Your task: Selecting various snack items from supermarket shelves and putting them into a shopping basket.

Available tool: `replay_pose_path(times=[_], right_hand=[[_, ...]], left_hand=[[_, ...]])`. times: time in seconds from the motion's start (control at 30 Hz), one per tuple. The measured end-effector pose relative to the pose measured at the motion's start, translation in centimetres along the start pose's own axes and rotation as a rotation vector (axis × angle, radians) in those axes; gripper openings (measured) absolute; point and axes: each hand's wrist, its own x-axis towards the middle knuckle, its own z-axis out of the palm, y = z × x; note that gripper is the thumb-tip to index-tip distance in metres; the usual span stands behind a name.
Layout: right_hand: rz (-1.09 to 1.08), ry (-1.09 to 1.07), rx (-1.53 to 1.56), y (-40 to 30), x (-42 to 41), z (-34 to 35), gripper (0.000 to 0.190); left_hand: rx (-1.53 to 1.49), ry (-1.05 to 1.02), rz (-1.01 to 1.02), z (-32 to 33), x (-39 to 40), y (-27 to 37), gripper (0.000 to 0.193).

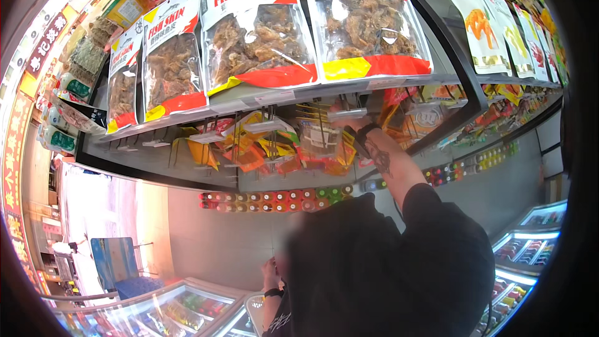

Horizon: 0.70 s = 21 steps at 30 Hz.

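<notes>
My right arm, with a tattoo and a black wristband, stretches up under a metal shelf. My right hand is at the hanging display hooks, beside a clear price-tag holder. Blur and the holder hide its fingers. Around it hang snack packets in orange, yellow and red, among them an orange packet and a pale packet. My left hand, with a black wristband, is low by my black shirt. Its fingers are partly hidden, and I cannot tell whether they hold anything.
On the shelf stand several clear-fronted bags of fish skin snacks and white snack pouches. A black shelf frame juts out at right. Bottles stand in rows below. Also in view are a glass-topped freezer and a blue chair.
</notes>
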Motion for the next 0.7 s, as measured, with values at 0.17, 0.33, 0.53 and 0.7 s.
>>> replay_pose_path(times=[0.17,0.33,0.53,0.7], right_hand=[[0.138,-0.196,0.210,-1.7,-0.5,-1.3,0.054],[-0.053,0.042,-0.312,-1.8,0.4,1.5,0.041],[-0.078,-0.162,-0.421,-7.3,-3.1,0.1,0.019],[-0.247,-0.181,-0.459,-6.9,-5.1,-0.9,0.013]], left_hand=[[0.606,-0.157,0.688,1.3,-3.2,-1.9,0.030],[0.345,-0.097,0.278,3.9,-2.4,-1.2,0.029],[0.163,-0.098,0.177,5.3,-2.7,-3.5,0.025],[0.089,-0.057,0.063,6.5,-3.6,-5.3,0.023]])
